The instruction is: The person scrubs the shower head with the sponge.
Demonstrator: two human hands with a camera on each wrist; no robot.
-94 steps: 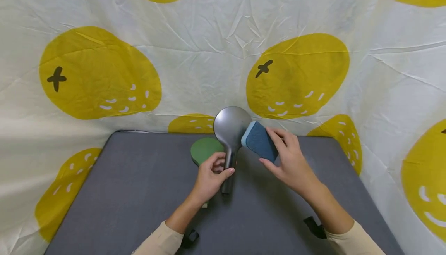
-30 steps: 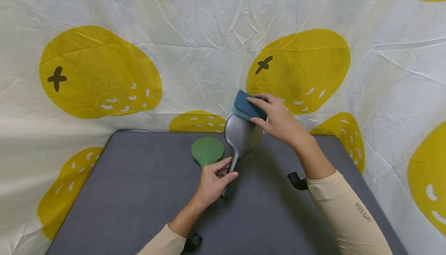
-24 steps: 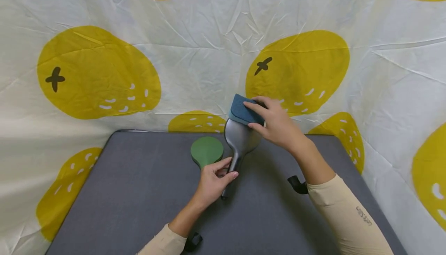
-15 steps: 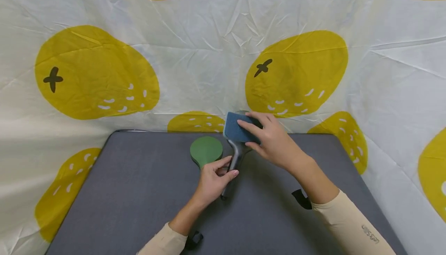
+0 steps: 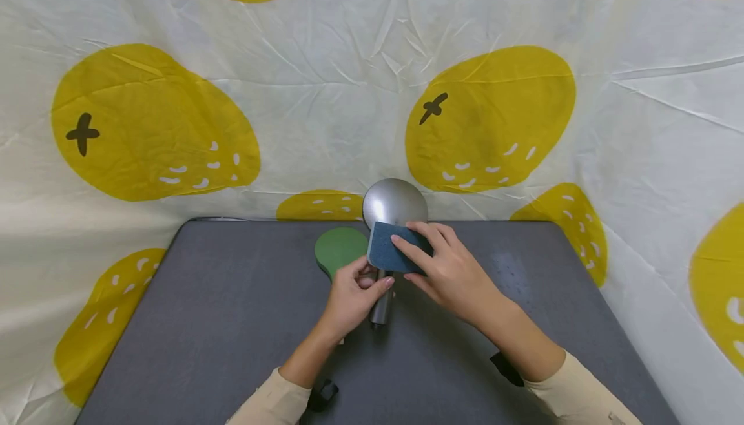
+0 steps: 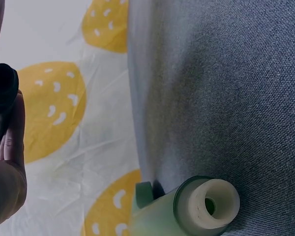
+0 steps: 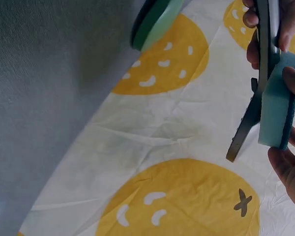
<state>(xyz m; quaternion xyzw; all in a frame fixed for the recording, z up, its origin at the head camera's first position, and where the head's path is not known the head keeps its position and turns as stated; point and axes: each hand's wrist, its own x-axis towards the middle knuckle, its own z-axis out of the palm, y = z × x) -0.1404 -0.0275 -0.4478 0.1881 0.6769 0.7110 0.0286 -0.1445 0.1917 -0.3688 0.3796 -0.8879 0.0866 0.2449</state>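
A silver-grey handheld shower head (image 5: 395, 197) is held up over the table, its round back facing me. My left hand (image 5: 350, 297) grips it by the handle, thumb across the front. Against its neck lies a blue two-tone sponge (image 5: 388, 249), pinched by my right hand (image 5: 456, 276) between thumb and fingers. The right wrist view shows the light side of the sponge (image 7: 276, 110) laid along the shower head (image 7: 250, 115). In the left wrist view the dark hollow handle end (image 6: 4, 86) sticks out past my left palm.
A green shower head (image 5: 340, 249) lies on the grey table (image 5: 244, 321), left of and behind the held one; its white hollow connector (image 6: 219, 204) shows in the left wrist view. Small wet-looking spots mark the table at right. A white curtain (image 5: 325, 128) with yellow fruit prints hangs behind.
My right hand has carried the sponge from the shower head's right edge up to its top, then down across the round back to the neck. The left hand keeps its grip, tilting the shower head slightly.
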